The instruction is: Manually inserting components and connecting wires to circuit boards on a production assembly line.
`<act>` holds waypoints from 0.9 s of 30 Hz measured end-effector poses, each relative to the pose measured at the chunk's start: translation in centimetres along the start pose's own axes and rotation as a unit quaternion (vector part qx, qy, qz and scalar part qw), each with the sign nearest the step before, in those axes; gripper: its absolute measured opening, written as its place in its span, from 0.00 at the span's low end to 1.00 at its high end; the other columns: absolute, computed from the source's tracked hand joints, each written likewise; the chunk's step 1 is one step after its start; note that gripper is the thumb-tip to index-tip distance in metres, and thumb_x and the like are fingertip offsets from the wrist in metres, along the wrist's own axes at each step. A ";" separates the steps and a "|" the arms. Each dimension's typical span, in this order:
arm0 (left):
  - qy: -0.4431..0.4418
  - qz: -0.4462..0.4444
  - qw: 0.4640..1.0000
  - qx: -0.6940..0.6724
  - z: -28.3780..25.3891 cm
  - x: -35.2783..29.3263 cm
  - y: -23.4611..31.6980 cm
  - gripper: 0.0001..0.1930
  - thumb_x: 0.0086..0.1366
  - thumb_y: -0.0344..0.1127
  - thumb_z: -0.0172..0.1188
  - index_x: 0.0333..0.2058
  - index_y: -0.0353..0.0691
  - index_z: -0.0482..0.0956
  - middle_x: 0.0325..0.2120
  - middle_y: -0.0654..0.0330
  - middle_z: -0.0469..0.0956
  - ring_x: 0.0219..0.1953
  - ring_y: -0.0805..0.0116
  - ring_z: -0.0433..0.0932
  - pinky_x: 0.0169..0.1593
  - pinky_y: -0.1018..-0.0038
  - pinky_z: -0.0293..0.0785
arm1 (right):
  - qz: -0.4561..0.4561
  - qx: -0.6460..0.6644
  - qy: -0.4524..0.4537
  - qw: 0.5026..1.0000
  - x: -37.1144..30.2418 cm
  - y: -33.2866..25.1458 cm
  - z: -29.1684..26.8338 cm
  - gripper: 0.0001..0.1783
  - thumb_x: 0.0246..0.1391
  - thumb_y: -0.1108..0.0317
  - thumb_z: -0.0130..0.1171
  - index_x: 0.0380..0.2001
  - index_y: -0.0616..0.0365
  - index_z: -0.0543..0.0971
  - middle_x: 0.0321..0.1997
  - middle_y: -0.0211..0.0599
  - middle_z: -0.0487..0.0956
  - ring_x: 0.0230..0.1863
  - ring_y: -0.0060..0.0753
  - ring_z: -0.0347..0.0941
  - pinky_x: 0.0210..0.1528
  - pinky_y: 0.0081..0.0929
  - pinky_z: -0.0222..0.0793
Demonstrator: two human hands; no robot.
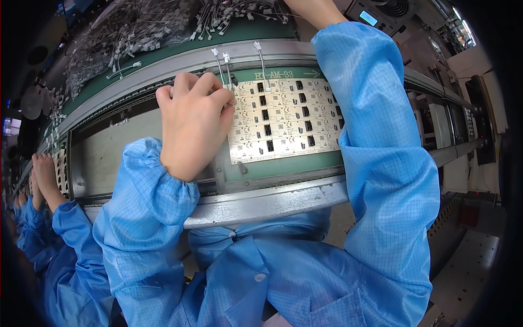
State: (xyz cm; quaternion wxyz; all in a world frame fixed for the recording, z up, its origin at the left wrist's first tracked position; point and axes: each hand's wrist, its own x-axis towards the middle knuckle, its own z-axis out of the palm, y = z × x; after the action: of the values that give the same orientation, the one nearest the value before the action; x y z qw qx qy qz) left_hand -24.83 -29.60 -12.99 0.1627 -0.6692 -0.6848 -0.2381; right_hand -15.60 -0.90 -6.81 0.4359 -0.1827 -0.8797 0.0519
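My left hand (193, 117) is bent over the left edge of a panel of white circuit boards (286, 117), fingers curled and pressed together. Two short white connector cables (220, 64) run down to its fingertips, and it seems to pinch the end of one; the exact grip is hidden. A third connector cable (260, 60) stands up from the panel's top row. Rows of black parts dot the panel, which lies in a green carrier (289, 163). My right hand (313, 8) reaches far forward past the rail; its fingers are cut off by the top edge.
Metal conveyor rails (267, 204) run across in front of me and behind the carrier. Heaped loose cables (223, 16) and plastic bags (131, 43) lie on the far green surface. A device with a lit screen (369, 18) stands far right. Co-workers' hands (46, 177) work at left.
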 end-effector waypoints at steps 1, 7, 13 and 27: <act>-0.004 0.001 1.000 0.005 0.1 0.0 -0.1 0.03 0.54 0.32 0.68 0.29 0.46 0.87 0.35 0.70 0.78 0.47 0.60 0.73 0.50 0.57 0.62 | 0.002 0.001 0.001 1.000 0.3 -0.5 -0.5 0.10 0.53 0.74 0.56 0.34 0.66 0.85 0.37 0.57 0.84 0.42 0.56 0.83 0.47 0.42 0.77; 0.006 0.010 0.999 0.052 -0.5 0.0 -0.1 0.02 0.55 0.33 0.67 0.28 0.46 0.87 0.34 0.71 0.78 0.47 0.60 0.73 0.50 0.56 0.62 | -0.024 0.025 0.061 0.998 -0.2 -3.4 -4.5 0.09 0.56 0.73 0.59 0.38 0.66 0.83 0.34 0.53 0.84 0.38 0.51 0.83 0.41 0.37 0.77; -0.003 0.003 0.999 0.048 -0.3 0.2 0.0 0.02 0.55 0.33 0.67 0.28 0.45 0.87 0.34 0.70 0.79 0.47 0.60 0.73 0.49 0.56 0.63 | 0.021 0.063 0.026 0.997 -5.1 -4.4 -6.7 0.09 0.60 0.73 0.61 0.41 0.66 0.82 0.33 0.46 0.85 0.32 0.32 0.82 0.37 0.26 0.75; -0.077 -0.100 0.991 -0.037 -0.8 0.5 0.2 0.03 0.58 0.33 0.66 0.30 0.44 0.86 0.34 0.67 0.79 0.48 0.55 0.73 0.49 0.57 0.63 | 0.133 0.054 -0.016 0.989 -12.7 1.2 -5.7 0.10 0.59 0.75 0.64 0.43 0.67 0.83 0.34 0.39 0.85 0.33 0.21 0.79 0.35 0.21 0.74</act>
State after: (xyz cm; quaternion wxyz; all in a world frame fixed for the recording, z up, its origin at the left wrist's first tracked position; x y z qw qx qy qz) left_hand -24.75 -29.59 -12.05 0.0603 -0.6192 -0.7496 -0.2259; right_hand -3.71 -4.81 -13.10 0.4205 -0.2737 -0.8501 0.1601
